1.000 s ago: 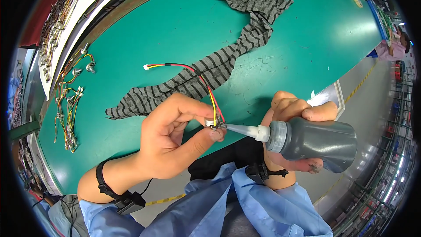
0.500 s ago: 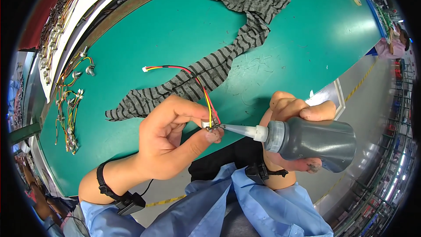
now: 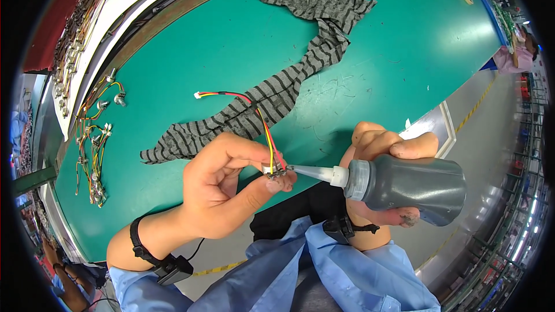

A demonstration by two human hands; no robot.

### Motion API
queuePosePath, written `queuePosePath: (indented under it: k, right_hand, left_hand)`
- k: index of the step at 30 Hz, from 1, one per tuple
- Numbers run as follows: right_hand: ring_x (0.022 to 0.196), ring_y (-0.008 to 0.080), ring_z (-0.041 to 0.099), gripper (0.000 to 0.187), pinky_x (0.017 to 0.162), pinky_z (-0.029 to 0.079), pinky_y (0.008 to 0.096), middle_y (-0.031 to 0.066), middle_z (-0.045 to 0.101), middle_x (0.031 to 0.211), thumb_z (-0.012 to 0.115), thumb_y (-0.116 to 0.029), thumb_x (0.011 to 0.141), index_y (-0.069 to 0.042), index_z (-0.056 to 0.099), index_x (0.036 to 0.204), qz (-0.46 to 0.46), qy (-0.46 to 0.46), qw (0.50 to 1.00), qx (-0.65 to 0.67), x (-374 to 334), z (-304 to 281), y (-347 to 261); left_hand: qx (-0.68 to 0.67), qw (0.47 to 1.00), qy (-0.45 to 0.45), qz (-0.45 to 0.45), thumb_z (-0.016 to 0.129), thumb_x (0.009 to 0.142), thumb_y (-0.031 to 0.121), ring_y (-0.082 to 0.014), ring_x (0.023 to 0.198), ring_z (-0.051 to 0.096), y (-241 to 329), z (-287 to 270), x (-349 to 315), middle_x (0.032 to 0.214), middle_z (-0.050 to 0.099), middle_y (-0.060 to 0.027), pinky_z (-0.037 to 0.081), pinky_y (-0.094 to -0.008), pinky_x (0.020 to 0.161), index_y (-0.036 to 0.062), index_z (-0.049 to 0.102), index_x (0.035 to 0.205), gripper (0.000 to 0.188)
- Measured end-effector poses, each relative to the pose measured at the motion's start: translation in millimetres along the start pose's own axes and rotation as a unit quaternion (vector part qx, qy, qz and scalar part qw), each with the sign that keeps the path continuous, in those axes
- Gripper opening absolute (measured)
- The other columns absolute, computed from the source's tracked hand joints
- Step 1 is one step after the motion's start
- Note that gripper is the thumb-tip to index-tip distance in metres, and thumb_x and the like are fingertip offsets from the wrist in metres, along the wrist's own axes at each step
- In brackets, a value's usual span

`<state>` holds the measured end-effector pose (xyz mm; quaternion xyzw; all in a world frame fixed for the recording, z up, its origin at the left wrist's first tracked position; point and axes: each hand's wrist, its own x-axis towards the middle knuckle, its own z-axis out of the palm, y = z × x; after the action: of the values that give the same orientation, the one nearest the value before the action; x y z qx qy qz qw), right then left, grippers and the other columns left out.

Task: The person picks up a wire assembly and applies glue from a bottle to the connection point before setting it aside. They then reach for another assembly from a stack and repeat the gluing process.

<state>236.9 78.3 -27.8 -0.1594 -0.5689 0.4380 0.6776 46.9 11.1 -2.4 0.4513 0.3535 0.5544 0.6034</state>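
Observation:
Between the thumb and fingers of my left hand (image 3: 225, 185) is a small wired potentiometer (image 3: 270, 169), its terminals turned toward my right. Red, yellow and black wires (image 3: 266, 133) rise from it to a white plug (image 3: 198, 95) above the table. My right hand (image 3: 381, 141) is wrapped around a squeeze bottle (image 3: 419, 185) with dark grey contents, held on its side. Its tapered nozzle (image 3: 312, 172) points left, with the tip at the potentiometer's terminals; whether they touch I cannot tell. A dark smudge marks a fingertip of my right hand.
A striped grey cloth (image 3: 272, 95) lies across the green table (image 3: 399, 52). Several wired potentiometers (image 3: 95, 138) lie at the left. More hang along a white board (image 3: 110, 23) at the far left. Another person (image 3: 516, 58) is at the far right, and an arm (image 3: 72, 280) shows at lower left.
The potentiometer has tilted slightly and moved a little left and down in my left hand. The bottle and nozzle have shifted slightly left with my right hand.

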Motion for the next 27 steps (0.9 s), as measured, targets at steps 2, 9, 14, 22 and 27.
queuePosePath:
  k: [2, 9, 14, 22, 27]
  right_hand:
    - [0.045, 0.0132, 0.034, 0.070, 0.049, 0.025, 0.0295, 0.0041, 0.043, 0.057, 0.057, -0.071, 0.076, -0.007, 0.039, 0.099, 0.005, -0.002, 1.000, -0.006, -2, -1, -2]
    - [0.054, 0.0148, 0.036, 0.073, 0.056, 0.029, 0.0313, 0.0052, 0.044, 0.066, 0.056, -0.072, 0.076, -0.008, 0.039, 0.104, -0.025, 0.088, 0.996, -0.011, -3, 1, 3]
    - [0.058, 0.0162, 0.038, 0.074, 0.060, 0.032, 0.0325, 0.0060, 0.046, 0.074, 0.059, -0.070, 0.076, -0.008, 0.037, 0.109, -0.027, 0.067, 0.997, 0.010, -1, 2, 1]
    - [0.065, 0.0257, 0.061, 0.074, 0.062, 0.045, 0.0346, 0.0094, 0.052, 0.089, 0.059, -0.062, 0.082, -0.008, 0.032, 0.123, -0.006, 0.057, 0.998, 0.011, -16, 23, 7]
    - [0.063, 0.0286, 0.063, 0.070, 0.062, 0.047, 0.0346, 0.0099, 0.053, 0.093, 0.059, -0.057, 0.085, -0.008, 0.031, 0.126, -0.020, 0.016, 1.000, -0.016, -16, 21, 7]
  left_hand:
    - [-0.001, 1.000, -0.001, -0.007, 0.057, 0.086, -0.011, -0.0195, 0.088, 0.065, 1, 0, 0, 0.094, 0.064, -0.0146, 0.052, -0.0324, 0.080, -0.0038, 0.049, 0.104, 0.022]
    - [0.000, 0.999, -0.040, 0.034, 0.055, 0.087, -0.010, -0.0212, 0.089, 0.065, -5, -4, 2, 0.097, 0.064, -0.0189, 0.052, -0.0347, 0.080, -0.0027, 0.048, 0.106, 0.021]
    - [-0.015, 0.999, -0.037, 0.024, 0.054, 0.088, -0.009, -0.0220, 0.089, 0.064, -2, -2, 0, 0.098, 0.064, -0.0207, 0.052, -0.0359, 0.080, -0.0014, 0.047, 0.107, 0.022]
    - [-0.028, 0.999, -0.025, 0.002, 0.053, 0.089, -0.008, -0.0252, 0.091, 0.064, 1, 0, 1, 0.097, 0.064, -0.0194, 0.052, -0.0398, 0.083, -0.0014, 0.046, 0.108, 0.022]
    - [-0.015, 0.999, -0.046, 0.009, 0.052, 0.089, -0.008, -0.0263, 0.093, 0.064, 0, -1, 6, 0.096, 0.064, -0.0187, 0.052, -0.0416, 0.085, -0.0019, 0.045, 0.109, 0.022]
